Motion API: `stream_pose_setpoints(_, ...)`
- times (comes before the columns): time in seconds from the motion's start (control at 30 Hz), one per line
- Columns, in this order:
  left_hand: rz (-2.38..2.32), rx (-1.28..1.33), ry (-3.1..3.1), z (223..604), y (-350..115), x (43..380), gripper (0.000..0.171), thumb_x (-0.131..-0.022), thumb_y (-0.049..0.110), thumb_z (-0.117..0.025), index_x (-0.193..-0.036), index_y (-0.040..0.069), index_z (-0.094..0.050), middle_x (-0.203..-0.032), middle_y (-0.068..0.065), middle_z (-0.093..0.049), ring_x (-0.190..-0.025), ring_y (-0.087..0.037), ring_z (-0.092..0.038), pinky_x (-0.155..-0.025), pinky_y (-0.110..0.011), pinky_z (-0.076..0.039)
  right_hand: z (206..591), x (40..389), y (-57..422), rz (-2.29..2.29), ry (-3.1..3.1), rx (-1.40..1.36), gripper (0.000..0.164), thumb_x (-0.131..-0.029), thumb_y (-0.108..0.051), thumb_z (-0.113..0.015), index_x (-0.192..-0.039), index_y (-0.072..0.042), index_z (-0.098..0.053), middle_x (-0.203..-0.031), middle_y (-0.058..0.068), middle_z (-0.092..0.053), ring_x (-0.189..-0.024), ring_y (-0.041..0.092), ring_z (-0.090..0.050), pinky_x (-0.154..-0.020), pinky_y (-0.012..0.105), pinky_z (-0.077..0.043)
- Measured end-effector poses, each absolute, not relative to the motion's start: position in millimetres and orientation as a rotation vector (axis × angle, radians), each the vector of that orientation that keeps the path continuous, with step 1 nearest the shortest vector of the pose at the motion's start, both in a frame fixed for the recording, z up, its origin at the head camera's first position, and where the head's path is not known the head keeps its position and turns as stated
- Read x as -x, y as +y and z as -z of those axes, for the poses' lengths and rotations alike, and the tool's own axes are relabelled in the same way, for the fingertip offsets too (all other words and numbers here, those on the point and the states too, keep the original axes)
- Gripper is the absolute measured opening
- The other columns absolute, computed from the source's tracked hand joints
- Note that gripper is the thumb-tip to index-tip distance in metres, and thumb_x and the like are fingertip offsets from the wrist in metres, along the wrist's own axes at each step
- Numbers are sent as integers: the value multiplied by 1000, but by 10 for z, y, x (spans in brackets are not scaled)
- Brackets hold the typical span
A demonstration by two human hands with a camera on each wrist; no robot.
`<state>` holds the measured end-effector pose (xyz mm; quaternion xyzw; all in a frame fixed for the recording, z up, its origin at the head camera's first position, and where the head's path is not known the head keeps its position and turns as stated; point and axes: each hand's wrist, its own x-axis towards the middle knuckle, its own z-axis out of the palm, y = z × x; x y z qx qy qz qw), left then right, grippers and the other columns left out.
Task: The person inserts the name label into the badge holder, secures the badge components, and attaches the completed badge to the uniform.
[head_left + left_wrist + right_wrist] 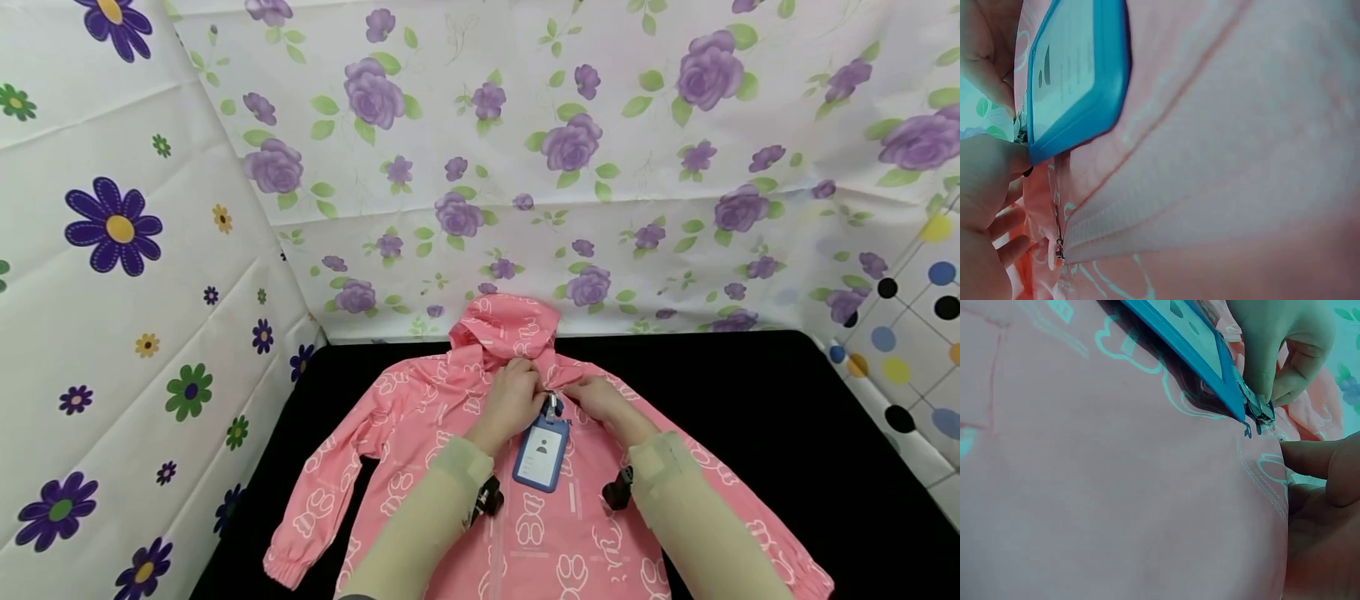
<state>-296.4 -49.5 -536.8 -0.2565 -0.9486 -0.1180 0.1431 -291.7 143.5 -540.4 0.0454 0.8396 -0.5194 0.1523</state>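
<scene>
A pink hooded jacket (420,417) with white line drawings lies spread out, front up. On its chest lies a blue-framed ID badge holder (542,454) with a white card inside. My left hand (513,402) pinches the metal clip (1260,409) at the badge's top end, against the jacket cloth. Just to the right, my right hand (602,402) grips the chest fabric between thumb and fingers, as the right wrist view shows. A zipper pull (1059,247) hangs near the left fingers. How far the clip's jaws stand apart is hidden by the fingers.
A black table surface (697,379) lies under the jacket. White cloths with purple flowers (457,212) hang behind, and a dotted cloth (900,375) stands at the right. The jacket's hood (510,321) lies toward the back wall.
</scene>
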Motion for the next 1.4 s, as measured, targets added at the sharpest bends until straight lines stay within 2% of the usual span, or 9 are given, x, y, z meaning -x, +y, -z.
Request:
stream_pose_setpoints(0.17, 420, 681, -2762, 5369, -491, 2959, 28, -92, 24, -82, -71, 16, -65, -104, 0, -68, -105, -22, -61, -93, -40, -53, 5412, 2919, 1432, 1472, 2424, -126, 31, -108, -28, -59, -106, 0, -73, -97, 10, -67, -87, 23, -62, -74, 29, -51)
stream_pose_setpoints(0.3, 481, 653, -2776, 5362, -485, 2947, 27, -92, 23, -83, -72, 14, -67, -104, -2, -68, -105, -24, -62, -95, -41, -53, 5418, 2914, 1434, 1475, 2420, -126, 30, -108, -27, -59, -101, -1, -72, -92, 8, -66, -83, 20, -61, -70, 28, -50)
stream_pose_setpoints(0.47, 541, 644, -2783, 5377, -496, 2957, 16, -90, 23, -86, -86, 13, -75, -102, -2, -68, -106, -23, -61, -95, -40, -52, 5405, 2899, 1441, 1481, 2415, -125, 30, -108, -27, -59, -103, 0, -72, -91, 9, -66, -81, 20, -62, -69, 28, -51)
stream_pose_setpoints(0.6, 580, 676, -2759, 5378, -504, 2977, 12, -89, 19, -87, -97, 13, -81, -106, -1, -69, -110, -23, -61, -99, -40, -52, 5398, 2894, 1439, 1497, 2412, -134, 33, -109, -28, -60, -111, 2, -73, -98, 12, -69, -84, 22, -64, -72, 29, -52)
stream_pose_setpoints(0.77, 501, 711, -2727, 5360, -501, 2984, 3, -88, 17, -86, -88, 15, -84, -104, 1, -71, -109, -22, -63, -97, -41, -53, 5393, 2897, 1430, 1519, 2387, -150, 36, -109, -29, -60, -116, 3, -72, -106, 14, -70, -89, 22, -65, -75, 28, -53)
stream_pose_setpoints(1.07, 408, 698, -2785, 5335, -500, 2965, 11, -90, 21, -85, -82, 18, -78, -102, 3, -69, -106, -20, -62, -93, -41, -52, 5403, 2904, 1416, 1532, 2369, -170, 35, -108, -29, -61, -116, 3, -72, -102, 13, -70, -85, 20, -65, -72, 28, -54)
stream_pose_setpoints(1.2, 461, 700, -2793, 5344, -503, 2966, 7, -91, 21, -85, -94, 17, -80, -100, 2, -70, -104, -20, -62, -93, -40, -53, 5419, 2906, 1434, 1514, 2385, -150, 35, -109, -29, -60, -116, 3, -72, -101, 13, -70, -84, 21, -66, -72, 29, -55)
stream_pose_setpoints(1.33, 514, 733, -2777, 5361, -506, 2983, 23, -91, 21, -85, -113, 16, -82, -108, 2, -75, -109, -19, -64, -97, -39, -53, 5435, 2901, 1430, 1506, 2409, -143, 36, -109, -30, -60, -116, 4, -72, -102, 13, -70, -85, 21, -65, -72, 28, -54)
stream_pose_setpoints(1.4, 524, 750, -2767, 5359, -500, 2990, 24, -92, 20, -86, -115, 16, -83, -110, 3, -76, -110, -19, -65, -98, -39, -53, 5438, 2901, 1423, 1514, 2415, -138, 36, -109, -29, -61, -116, 4, -73, -103, 14, -71, -86, 21, -65, -72, 27, -53)
